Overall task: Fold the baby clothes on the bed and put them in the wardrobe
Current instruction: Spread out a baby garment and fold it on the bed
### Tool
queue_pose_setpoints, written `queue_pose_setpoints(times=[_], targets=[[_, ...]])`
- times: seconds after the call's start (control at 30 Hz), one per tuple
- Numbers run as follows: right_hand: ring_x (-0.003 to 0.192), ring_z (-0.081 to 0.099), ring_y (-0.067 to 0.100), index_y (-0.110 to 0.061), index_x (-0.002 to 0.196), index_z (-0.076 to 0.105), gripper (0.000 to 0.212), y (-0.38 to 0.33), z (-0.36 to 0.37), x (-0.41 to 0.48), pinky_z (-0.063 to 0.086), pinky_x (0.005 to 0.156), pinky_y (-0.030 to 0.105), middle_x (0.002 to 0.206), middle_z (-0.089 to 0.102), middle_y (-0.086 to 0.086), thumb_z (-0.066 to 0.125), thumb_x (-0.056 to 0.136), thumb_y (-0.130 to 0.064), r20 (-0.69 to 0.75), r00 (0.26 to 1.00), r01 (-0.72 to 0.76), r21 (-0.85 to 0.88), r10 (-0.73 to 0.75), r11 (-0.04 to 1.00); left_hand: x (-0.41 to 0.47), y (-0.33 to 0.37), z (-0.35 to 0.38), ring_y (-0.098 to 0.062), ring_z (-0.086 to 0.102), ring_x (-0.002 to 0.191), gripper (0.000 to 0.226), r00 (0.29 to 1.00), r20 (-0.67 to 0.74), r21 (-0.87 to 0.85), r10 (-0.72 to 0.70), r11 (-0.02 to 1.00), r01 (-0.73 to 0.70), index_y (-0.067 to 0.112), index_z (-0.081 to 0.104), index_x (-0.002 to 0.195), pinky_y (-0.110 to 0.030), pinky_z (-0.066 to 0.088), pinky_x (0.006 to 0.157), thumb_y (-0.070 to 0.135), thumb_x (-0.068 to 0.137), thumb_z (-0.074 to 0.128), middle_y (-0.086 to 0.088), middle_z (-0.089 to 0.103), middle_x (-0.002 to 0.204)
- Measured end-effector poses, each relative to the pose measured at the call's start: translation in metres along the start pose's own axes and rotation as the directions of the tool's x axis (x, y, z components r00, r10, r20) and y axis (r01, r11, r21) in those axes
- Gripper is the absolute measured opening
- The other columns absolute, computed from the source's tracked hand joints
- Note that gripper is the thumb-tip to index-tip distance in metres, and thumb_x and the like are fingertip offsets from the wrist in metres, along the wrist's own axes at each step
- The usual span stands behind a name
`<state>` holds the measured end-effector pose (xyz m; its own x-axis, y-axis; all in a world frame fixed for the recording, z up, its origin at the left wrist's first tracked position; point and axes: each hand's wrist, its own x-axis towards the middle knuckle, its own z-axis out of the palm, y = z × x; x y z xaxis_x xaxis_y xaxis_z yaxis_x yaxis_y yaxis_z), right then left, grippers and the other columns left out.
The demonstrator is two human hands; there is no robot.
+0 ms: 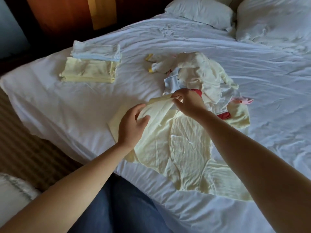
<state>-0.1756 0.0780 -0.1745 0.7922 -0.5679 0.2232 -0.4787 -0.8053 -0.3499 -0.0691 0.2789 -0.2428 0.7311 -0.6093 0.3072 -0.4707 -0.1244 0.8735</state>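
A pale yellow garment (181,148) lies spread on the bed (67,101) near its front edge. The right hand (188,102) pinches the garment's top edge, slightly lifted, just before the unfolded pile (202,78). The left hand (133,125), beside it, curls round a fold of the same cloth, seemingly gripping it.

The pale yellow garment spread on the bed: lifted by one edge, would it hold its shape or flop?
Probably floppy: the pale yellow garment lies creased against the sheet, and its edge bunches where the right hand pinches it. Likely light, since the fabric looks thin. The left hand holds it too, perhaps steadying it.
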Motion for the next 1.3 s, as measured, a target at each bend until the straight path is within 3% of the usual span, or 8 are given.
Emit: queue_pose_setpoints(times=[0.13, 0.3, 0.5, 0.67, 0.8, 0.93, 1.1, 1.3], targets=[[0.091, 0.066, 0.02, -0.02, 0.103, 0.074, 0.02, 0.005, -0.016, -0.016, 0.053, 0.08, 0.034, 0.101, 0.071, 0.002, 0.062, 0.088, -0.023, -0.038, 0.999, 0.009, -0.01, -0.009, 1.0, -0.013, 0.029, 0.002, -0.004, 0.061, 0.091, 0.044, 0.996, 0.066, -0.057, 0.057, 0.997, -0.053, 0.026, 0.058, 0.125, -0.018, 0.048, 0.08, 0.016, 0.084, 0.07, 0.016, 0.064, 0.107], [0.096, 0.064, 0.019, -0.023, 0.107, 0.072, 0.02, 0.019, -0.021, -0.057, 0.05, 0.08, 0.031, 0.109, 0.07, -0.001, 0.061, 0.09, -0.025, -0.036, 0.997, -0.062, -0.018, 0.061, 0.998, -0.042, 0.042, 0.012, -0.003, 0.049, 0.064, 0.045, 0.962, 0.247, 0.045, 0.119, 0.99, -0.134, 0.03, 0.057, 0.124, -0.011, 0.037, 0.062, 0.014, 0.084, 0.068, 0.016, 0.05, 0.076], [0.101, 0.063, 0.017, -0.022, 0.102, 0.073, 0.017, 0.045, -0.001, -0.11, 0.046, 0.077, 0.027, 0.113, 0.067, -0.005, 0.064, 0.087, -0.021, -0.015, 0.992, -0.125, -0.004, 0.124, 0.992, -0.065, 0.041, 0.029, -0.003, 0.05, 0.064, 0.054, 0.817, 0.563, 0.195, 0.127, 0.94, -0.281, 0.038, 0.045, 0.132, -0.013, 0.038, 0.058, 0.018, 0.086, 0.066, 0.014, 0.047, 0.077], [0.109, 0.059, 0.01, -0.028, 0.102, 0.069, 0.025, 0.056, 0.01, -0.132, 0.042, 0.076, 0.023, 0.128, 0.061, -0.012, 0.054, 0.087, -0.015, 0.177, 0.954, -0.244, -0.024, 0.244, 0.97, -0.07, 0.033, 0.034, 0.001, 0.057, 0.072, 0.063, 0.678, 0.732, 0.232, 0.069, 0.91, -0.343, 0.04, 0.037, 0.139, -0.014, 0.047, 0.065, 0.02, 0.087, 0.066, 0.018, 0.055, 0.092], [0.116, 0.058, 0.012, -0.028, 0.107, 0.071, 0.036, 0.058, 0.012, -0.131, 0.04, 0.079, 0.022, 0.133, 0.06, -0.013, 0.046, 0.088, -0.01, 0.191, 0.934, -0.317, 0.049, 0.302, 0.947, -0.069, 0.036, 0.038, 0.006, 0.055, 0.07, 0.054, 0.698, 0.713, 0.225, 0.07, 0.919, -0.323, 0.038, 0.045, 0.135, -0.009, 0.044, 0.067, 0.018, 0.089, 0.065, 0.019, 0.06, 0.099], [0.135, 0.043, 0.019, -0.021, 0.109, 0.073, 0.026, 0.06, 0.016, -0.118, 0.039, 0.101, 0.031, 0.144, 0.05, 0.0, 0.053, 0.093, -0.018, 0.169, 0.927, -0.357, 0.121, 0.335, 0.926, -0.067, 0.044, 0.044, -0.001, 0.058, 0.068, 0.043, 0.717, 0.691, 0.189, 0.088, 0.936, -0.297, 0.033, 0.055, 0.123, -0.014, 0.048, 0.064, 0.014, 0.086, 0.066, 0.02, 0.06, 0.094], [0.121, 0.056, 0.02, -0.028, 0.105, 0.074, 0.028, 0.057, 0.024, -0.106, 0.048, 0.1, 0.041, 0.124, 0.065, -0.002, 0.055, 0.086, -0.019, 0.225, 0.901, -0.404, 0.126, 0.37, 0.906, -0.066, 0.044, 0.042, 0.004, 0.055, 0.066, 0.03, 0.73, 0.68, 0.207, 0.07, 0.937, -0.282, 0.033, 0.059, 0.107, -0.01, 0.042, 0.061, 0.015, 0.085, 0.068, 0.022, 0.059, 0.093], [0.12, 0.052, 0.022, -0.018, 0.127, 0.063, 0.041, 0.054, 0.015, -0.095, 0.044, 0.1, 0.039, 0.13, 0.054, 0.005, 0.061, 0.085, -0.015, 0.004, 0.932, -0.361, 0.134, 0.363, 0.923, -0.066, 0.056, 0.041, 0.004, 0.052, 0.066, 0.018, 0.769, 0.612, 0.132, 0.184, 0.935, -0.329, 0.019, 0.062, 0.093, -0.007, 0.038, 0.059, 0.008, 0.081, 0.068, 0.044, 0.05, 0.083]])
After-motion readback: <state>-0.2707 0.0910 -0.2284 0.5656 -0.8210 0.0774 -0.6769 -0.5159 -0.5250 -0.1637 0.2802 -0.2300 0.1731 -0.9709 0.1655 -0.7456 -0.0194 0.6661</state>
